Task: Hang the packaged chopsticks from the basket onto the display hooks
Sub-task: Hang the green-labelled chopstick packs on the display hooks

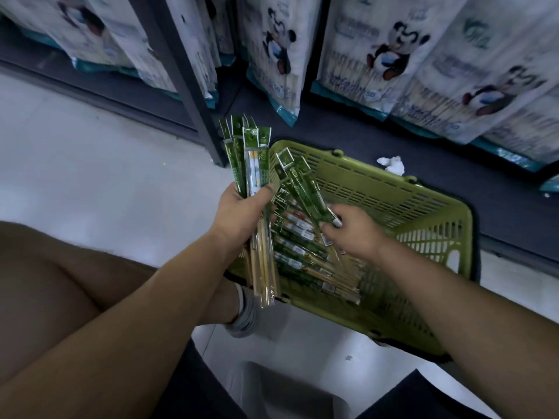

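Bundle: green-headed clear-plastic chopstick packs point(252, 164), fanned upright, clenched in left hand point(242, 213).
Basket: olive slatted plastic basket point(423, 207); right hand point(352, 232) pinches another pack point(305, 190) (hooks unseen).
Tip: line up hang-holes first.

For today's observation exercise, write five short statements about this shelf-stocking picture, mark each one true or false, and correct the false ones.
1. The left hand grips a bunch of packs with their green ends up. True.
2. The basket is red. False: it is green.
3. The right hand lies flat and empty on the floor. False: it pinches lifted packs over the basket.
4. A crumpled white paper lies beyond the basket. True.
5. The basket has been emptied. False: loose packs still lie inside.
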Demonstrator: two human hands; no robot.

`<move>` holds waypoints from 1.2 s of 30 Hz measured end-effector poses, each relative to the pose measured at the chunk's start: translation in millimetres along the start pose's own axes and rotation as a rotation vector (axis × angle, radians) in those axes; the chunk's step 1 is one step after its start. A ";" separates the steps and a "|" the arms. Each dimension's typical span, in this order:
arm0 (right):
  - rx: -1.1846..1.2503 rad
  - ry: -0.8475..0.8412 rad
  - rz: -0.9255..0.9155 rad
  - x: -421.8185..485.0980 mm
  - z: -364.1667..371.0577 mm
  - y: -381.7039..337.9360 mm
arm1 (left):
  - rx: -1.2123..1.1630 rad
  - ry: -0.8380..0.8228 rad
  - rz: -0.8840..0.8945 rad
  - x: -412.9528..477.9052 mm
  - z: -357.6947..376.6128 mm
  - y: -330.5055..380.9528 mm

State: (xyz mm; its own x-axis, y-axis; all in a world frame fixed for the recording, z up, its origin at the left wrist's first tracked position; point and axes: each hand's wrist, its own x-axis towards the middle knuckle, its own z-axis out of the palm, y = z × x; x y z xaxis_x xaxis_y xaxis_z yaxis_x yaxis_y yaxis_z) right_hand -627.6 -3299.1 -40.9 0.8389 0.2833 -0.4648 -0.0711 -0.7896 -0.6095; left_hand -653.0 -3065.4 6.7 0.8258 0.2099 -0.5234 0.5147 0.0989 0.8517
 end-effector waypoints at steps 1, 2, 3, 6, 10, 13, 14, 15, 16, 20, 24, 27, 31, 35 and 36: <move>0.033 0.010 -0.007 -6.1 -8.1 -10.4 | 0.000 -0.007 0.005 -4.1 5.2 0.8; 0.055 0.029 -0.025 -12.5 -16.0 -20.9 | -0.009 -0.009 0.005 -8.3 10.9 2.0; 0.066 0.059 -0.052 -19.5 -24.2 -33.2 | -0.029 -0.010 -0.003 -12.8 16.5 3.9; 0.119 0.145 -0.139 -39.5 -45.6 -69.2 | -0.189 -0.068 -0.031 -27.4 33.2 17.3; 0.115 0.241 -0.247 -69.6 -68.5 -105.4 | -0.355 -0.212 0.050 -43.9 52.6 47.1; -0.168 0.300 -0.312 -90.2 -82.5 -122.6 | -0.381 -0.251 0.132 -55.1 61.7 71.5; -0.264 0.325 -0.320 -97.1 -86.7 -127.9 | -0.369 -0.246 0.157 -57.7 63.5 79.5; -0.335 0.351 -0.320 -103.0 -90.5 -132.0 | -0.354 -0.244 0.178 -59.4 65.0 87.7; -0.378 0.372 -0.317 -109.4 -94.1 -136.1 | -0.341 -0.248 0.202 -60.5 65.9 96.0; -0.372 0.436 -0.305 -126.2 -113.4 -143.6 | -0.250 -0.270 0.287 -68.6 64.8 131.0; 0.019 0.395 -0.381 -139.9 -139.1 -153.3 | -0.138 -0.316 0.358 -77.0 60.4 161.8; 0.311 0.467 -0.343 -145.9 -169.3 -166.1 | -0.109 -0.360 0.387 -83.2 60.9 183.9; 0.585 0.636 -0.360 -151.1 -221.0 -194.4 | -0.016 -0.429 0.453 -89.3 65.7 212.1; 0.614 0.711 -0.403 -157.2 -269.2 -221.0 | 0.069 -0.464 0.542 -92.4 76.7 232.8; 0.615 0.718 -0.412 -158.4 -278.9 -225.0 | 0.079 -0.469 0.568 -92.4 80.1 236.4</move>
State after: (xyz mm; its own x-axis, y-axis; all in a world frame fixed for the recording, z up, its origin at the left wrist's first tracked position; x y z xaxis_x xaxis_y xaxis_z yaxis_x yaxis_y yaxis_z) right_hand -593.9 -3318.1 349.0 0.9709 -0.0827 0.2247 0.2005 -0.2326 -0.9517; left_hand -589.2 -3139.3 254.3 0.9725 -0.2315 0.0256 -0.0204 0.0249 0.9995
